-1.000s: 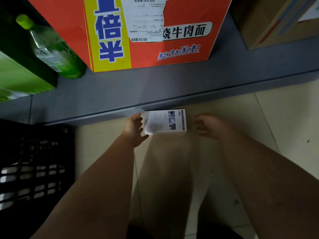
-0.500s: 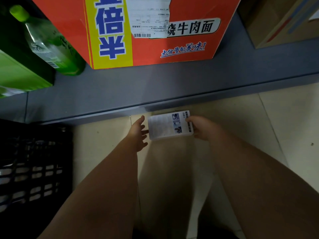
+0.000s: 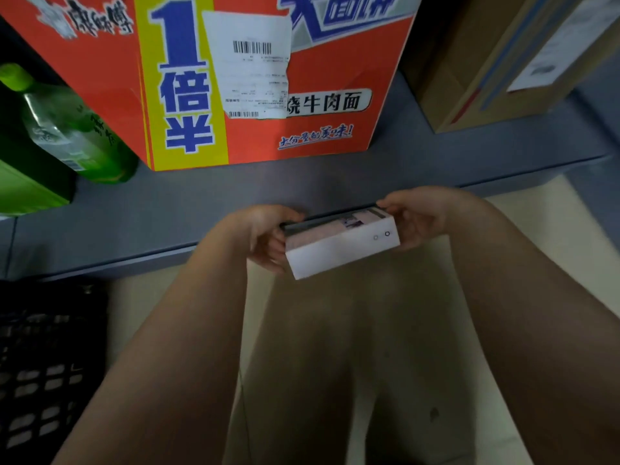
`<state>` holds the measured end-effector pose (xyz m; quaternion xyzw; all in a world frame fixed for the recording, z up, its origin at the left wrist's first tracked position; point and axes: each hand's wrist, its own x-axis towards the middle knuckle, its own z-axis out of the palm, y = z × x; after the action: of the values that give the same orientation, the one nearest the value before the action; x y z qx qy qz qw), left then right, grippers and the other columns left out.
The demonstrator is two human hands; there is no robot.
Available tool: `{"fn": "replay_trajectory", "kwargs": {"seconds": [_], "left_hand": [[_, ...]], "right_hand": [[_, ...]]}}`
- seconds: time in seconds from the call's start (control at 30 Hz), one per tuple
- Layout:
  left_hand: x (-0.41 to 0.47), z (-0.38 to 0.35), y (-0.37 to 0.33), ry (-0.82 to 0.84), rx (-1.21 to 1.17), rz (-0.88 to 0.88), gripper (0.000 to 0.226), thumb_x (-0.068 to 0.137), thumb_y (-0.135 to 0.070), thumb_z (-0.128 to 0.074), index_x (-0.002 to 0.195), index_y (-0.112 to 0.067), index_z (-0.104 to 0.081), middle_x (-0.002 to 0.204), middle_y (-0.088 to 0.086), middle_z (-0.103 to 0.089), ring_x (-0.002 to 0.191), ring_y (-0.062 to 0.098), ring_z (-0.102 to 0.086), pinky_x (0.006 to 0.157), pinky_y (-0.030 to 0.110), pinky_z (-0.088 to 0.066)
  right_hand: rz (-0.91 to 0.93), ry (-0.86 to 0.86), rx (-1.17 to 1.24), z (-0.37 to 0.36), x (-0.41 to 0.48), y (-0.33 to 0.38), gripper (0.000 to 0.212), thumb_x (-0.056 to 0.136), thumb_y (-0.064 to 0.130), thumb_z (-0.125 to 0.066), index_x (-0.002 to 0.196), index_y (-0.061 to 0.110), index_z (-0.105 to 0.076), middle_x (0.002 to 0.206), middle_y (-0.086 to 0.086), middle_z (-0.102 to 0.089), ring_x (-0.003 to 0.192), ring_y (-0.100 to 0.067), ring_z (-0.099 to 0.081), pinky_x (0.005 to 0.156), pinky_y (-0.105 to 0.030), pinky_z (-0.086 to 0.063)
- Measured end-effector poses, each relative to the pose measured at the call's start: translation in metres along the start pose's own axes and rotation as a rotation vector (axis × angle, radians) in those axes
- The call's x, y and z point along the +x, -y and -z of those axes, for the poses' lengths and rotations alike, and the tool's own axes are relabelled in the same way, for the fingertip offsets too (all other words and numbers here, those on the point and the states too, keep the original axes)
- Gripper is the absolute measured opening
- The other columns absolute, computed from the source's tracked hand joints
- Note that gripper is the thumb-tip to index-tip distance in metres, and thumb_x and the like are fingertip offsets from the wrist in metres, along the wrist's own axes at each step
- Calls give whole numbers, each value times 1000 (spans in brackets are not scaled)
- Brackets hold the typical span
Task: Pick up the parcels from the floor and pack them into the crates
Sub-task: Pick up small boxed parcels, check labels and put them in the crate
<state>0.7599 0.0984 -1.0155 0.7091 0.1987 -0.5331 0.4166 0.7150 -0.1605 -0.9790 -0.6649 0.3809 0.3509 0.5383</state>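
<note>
Status: one parcel, a small white box, is off the floor and held between both hands. The left hand has its fingers curled round the left end; the right hand has its fingers clamped on the right end. Remaining: transfer to the black crate at lower left; its contents cannot be made out. The floor is pale tile, dimly lit. A grey shelf ahead carries an orange carton, a green bottle and a brown carton.

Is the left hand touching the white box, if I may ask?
Touching. The head view shows the left hand gripping the white box by its left end.
</note>
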Motion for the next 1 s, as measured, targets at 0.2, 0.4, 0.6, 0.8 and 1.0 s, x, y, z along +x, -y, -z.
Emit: {"fn": "replay_trajectory", "kwargs": {"seconds": [0.2, 0.4, 0.6, 0.8, 1.0], "left_hand": [[-75, 0, -56, 5, -19, -211, 52, 99, -51, -48, 75, -7, -60, 60, 6, -57, 65, 21, -59, 83, 49, -55], [-110, 10, -58, -16, -341, -442, 40, 103, -46, -44, 108, -12, -65, 71, 2, -72, 58, 17, -67, 90, 51, -50], [-108, 6, -49, 172, -522, -454, 59, 99, -64, -35, 135, -22, -55, 111, 4, -64, 110, 35, -54, 87, 56, -51], [-120, 12, -53, 196, -858, -542, 59, 95, -53, -57, 134, -8, -55, 94, 15, -70, 80, 26, -74, 60, 37, -62], [-122, 10, -56, 216, -867, -551, 53, 91, -42, -64, 131, -8, -57, 94, 12, -69, 80, 24, -73, 55, 32, -60]], "right_hand": [[344, -199, 148, 10, -39, 38, 14, 96, 19, -63, 103, 12, -52, 87, -10, -62, 76, -21, -62, 71, -43, -55], [696, -241, 283, 20, -65, 53, 57, 85, 4, -75, 135, 12, -50, 117, -7, -67, 97, -18, -70, 84, -35, -59], [1153, -263, 20, -19, -91, 65, 73, 60, -5, -77, 120, 32, -59, 123, 3, -66, 118, -14, -61, 103, -37, -49], [1260, -200, -437, -28, -129, 69, 70, 68, -10, -75, 105, 47, -57, 121, 15, -56, 123, -11, -47, 95, -24, -42], [1231, -173, -673, -27, -157, 75, 66, 72, -5, -77, 104, 47, -53, 112, 44, -44, 116, 3, -36, 85, 0, -29]]}}
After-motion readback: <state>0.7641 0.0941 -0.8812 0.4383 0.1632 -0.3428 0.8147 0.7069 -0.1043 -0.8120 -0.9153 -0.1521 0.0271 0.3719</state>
